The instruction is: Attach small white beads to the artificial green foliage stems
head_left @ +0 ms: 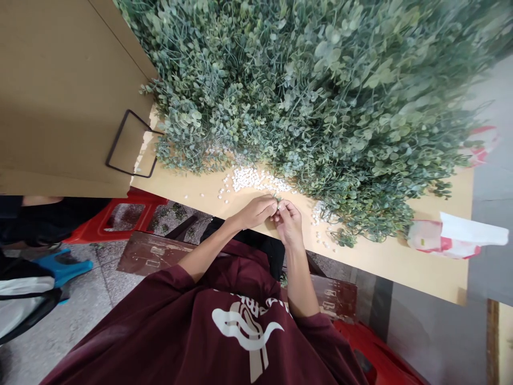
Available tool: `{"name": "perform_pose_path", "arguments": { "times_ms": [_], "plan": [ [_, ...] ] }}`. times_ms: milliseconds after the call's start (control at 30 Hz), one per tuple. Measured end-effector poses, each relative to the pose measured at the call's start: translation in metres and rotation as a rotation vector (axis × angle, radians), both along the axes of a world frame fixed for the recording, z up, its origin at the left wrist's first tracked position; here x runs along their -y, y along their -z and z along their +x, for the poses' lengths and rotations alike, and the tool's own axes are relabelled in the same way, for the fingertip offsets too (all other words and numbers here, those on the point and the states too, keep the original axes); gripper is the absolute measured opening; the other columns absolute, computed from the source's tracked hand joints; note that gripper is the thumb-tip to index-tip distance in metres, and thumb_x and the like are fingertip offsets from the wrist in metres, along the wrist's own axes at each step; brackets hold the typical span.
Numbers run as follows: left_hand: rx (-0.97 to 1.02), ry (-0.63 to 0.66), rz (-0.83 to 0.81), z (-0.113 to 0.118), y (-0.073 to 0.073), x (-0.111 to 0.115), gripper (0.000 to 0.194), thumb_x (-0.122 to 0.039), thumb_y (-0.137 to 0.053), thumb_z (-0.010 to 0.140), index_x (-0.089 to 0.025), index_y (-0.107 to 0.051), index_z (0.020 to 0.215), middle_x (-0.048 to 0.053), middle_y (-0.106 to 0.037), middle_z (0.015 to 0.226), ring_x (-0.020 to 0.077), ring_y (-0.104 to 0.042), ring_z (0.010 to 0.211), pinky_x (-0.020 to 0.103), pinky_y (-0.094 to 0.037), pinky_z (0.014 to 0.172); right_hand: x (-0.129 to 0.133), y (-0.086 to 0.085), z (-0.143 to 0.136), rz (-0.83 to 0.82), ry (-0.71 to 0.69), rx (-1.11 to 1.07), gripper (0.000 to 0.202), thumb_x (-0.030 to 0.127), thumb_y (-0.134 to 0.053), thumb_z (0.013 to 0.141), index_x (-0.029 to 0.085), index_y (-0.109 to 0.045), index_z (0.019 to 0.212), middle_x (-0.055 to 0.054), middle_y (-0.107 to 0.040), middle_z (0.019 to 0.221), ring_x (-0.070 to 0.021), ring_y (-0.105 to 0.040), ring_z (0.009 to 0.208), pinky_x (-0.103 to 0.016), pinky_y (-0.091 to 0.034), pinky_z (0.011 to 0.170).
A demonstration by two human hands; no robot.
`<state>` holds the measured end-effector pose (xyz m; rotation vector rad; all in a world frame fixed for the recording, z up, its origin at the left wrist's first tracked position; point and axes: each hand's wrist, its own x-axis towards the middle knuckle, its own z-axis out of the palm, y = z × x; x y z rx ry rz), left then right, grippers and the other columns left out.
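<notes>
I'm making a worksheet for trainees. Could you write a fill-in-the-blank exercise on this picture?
1. The leafy stems are mostly ____ in colour.
2. The small pieces scattered on the table are ____.
3. The red-and-white packet lies to the ____ of the left hand and right hand.
Missing words: green; white; right.

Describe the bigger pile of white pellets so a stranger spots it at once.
Start with the huge mass of green foliage spread over the tan tabletop. At its near edge, just beyond the left hand, lies the pile of white pellets. It is broader and denser than the smaller white cluster right of the right hand.
</notes>
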<state>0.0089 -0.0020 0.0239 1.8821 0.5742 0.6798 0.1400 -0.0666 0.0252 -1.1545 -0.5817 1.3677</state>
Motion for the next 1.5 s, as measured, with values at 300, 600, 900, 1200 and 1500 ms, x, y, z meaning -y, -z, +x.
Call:
{"name": "perform_pose_path", "arguments": {
  "times_ms": [300,600,900,1200,1500],
  "plan": [
    [-0.023,-0.032,-0.103,0.001,-0.003,-0.001,0.041,-0.04,-0.027,0.098,-0.018,-0.043,0.068,0.003,-0.047,0.074,0.0163,-0.047,0.075,0.03,-0.04,0.076,0.003,0.006,-0.009,0.068,0.172,0.138,0.023,0.04,-0.071,0.076,0.025,-0.06,0.089,0.005,-0.054,0.065,-0.0104,-0.047,0.055,-0.025,-0.046,0.059],
    [0.038,-0.017,-0.085,-0.002,-0.004,0.002,0.041,-0.04,-0.029,0.099,-0.017,-0.045,0.069,0.003,-0.048,0.074,0.0161,-0.048,0.074,0.03,-0.04,0.075,0.008,0.009,-0.011,0.14,0.182,0.325,0.017,0.038,-0.069,0.079,0.023,-0.066,0.086,0.001,-0.06,0.071,-0.0124,-0.053,0.063,-0.026,-0.045,0.063],
    [0.203,-0.184,-0.239,-0.007,0.001,0.007,0.041,-0.045,-0.029,0.098,-0.018,-0.041,0.068,0.002,-0.045,0.07,0.0151,-0.045,0.07,0.03,-0.04,0.074,0.016,-0.002,0.003,0.181,0.067,0.486,0.037,0.036,-0.062,0.085,0.027,-0.061,0.12,0.001,-0.061,0.084,-0.0108,-0.053,0.061,-0.025,-0.046,0.061],
    [0.221,-0.386,-0.259,-0.009,-0.003,0.013,0.024,-0.041,-0.043,0.093,-0.019,-0.043,0.086,0.0,-0.043,0.077,0.0122,-0.044,0.068,0.025,-0.04,0.064,0.001,-0.009,0.034,0.075,-0.143,0.99,0.03,0.032,-0.055,0.085,0.018,-0.063,0.11,-0.003,-0.063,0.08,-0.0168,-0.056,0.068,-0.028,-0.044,0.066],
    [-0.109,-0.133,0.29,-0.019,-0.002,0.02,0.044,-0.009,-0.053,0.069,-0.016,-0.04,0.111,0.013,-0.047,0.113,0.0258,-0.046,0.107,0.04,-0.042,0.095,-0.01,-0.022,0.027,0.112,-0.429,1.429,0.029,0.02,-0.051,0.082,0.024,-0.062,0.109,-0.006,-0.067,0.101,-0.022,-0.061,0.085,-0.03,-0.042,0.072]
  ]
}}
